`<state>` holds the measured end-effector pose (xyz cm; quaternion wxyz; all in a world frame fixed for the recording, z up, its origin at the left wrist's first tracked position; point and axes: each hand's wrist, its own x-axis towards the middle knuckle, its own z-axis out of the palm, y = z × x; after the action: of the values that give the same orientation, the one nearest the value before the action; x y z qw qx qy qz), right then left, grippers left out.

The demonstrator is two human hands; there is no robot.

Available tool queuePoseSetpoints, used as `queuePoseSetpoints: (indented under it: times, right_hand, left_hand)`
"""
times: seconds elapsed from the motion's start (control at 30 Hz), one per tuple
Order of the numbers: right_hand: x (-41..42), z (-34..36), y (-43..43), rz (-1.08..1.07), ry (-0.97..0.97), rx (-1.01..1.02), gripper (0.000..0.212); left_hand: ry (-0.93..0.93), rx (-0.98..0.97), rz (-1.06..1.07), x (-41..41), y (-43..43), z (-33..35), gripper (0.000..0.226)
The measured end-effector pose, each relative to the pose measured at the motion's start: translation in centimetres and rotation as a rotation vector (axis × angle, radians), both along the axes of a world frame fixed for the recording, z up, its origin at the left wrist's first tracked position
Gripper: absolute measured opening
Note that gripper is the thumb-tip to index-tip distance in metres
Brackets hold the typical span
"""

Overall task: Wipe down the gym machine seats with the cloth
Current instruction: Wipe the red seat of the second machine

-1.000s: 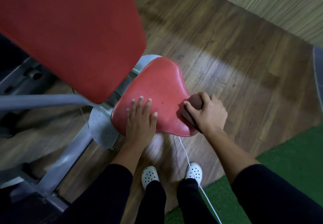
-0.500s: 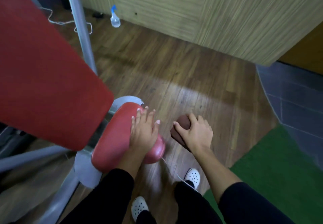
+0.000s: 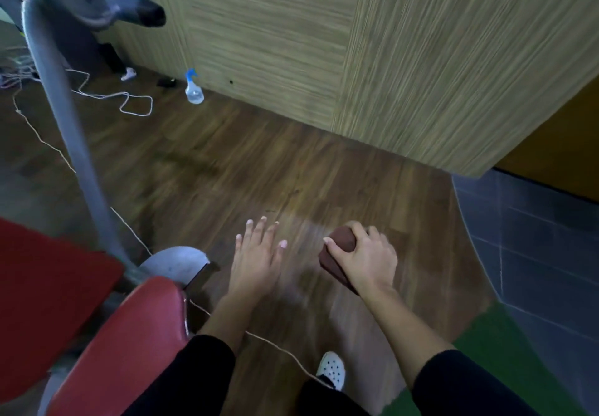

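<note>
I see my right hand (image 3: 366, 260) closed around the cloth (image 3: 338, 248), a dark brown bundle; the fingers (image 3: 359, 232) curl over its top and the thumb presses on its near side, so the cloth is gripped firmly and only its left part shows out of the hand. My left hand (image 3: 257, 260) is flat and open, fingers stretched and a little spread, palm down, and it holds nothing; I cannot tell whether it touches anything, as only the wooden floor (image 3: 291, 169) appears below it. Both hands are over the floor, to the right of the seat (image 3: 129, 334) and apart from it. The seat is red and padded, at the lower left, and a red backrest (image 3: 39, 292) is just beside it at the left edge. A grey metal tube (image 3: 69, 143) of the machine rises from behind the seat toward the upper left. A thin white cord (image 3: 275, 346) lies on the floor and passes under my left forearm. Far off, near the wood-pattern wall (image 3: 324, 42), a spray bottle (image 3: 193, 89) with a blue head stands upright. One white shoe (image 3: 332, 372) is visible near the bottom, and a green mat (image 3: 486, 350) is at the lower right.
</note>
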<state>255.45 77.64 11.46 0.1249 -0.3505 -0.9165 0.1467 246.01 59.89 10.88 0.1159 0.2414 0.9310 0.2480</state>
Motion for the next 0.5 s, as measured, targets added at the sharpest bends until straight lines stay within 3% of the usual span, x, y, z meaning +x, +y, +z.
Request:
queuePoseSetpoints:
  times: [0.2,0.5]
  right_hand:
    - [-4.0,1.9,7.7,0.061,-0.039,-0.027,0.053]
    - [-14.0,1.5,11.9,0.126,-0.009,-0.027,0.057]
  left_hand:
    - [0.017,0.003,0.065,-2.7,6.2,1.9,0.049]
    - [0.028,0.014,0.118,-11.6,9.4,1.8,0.049]
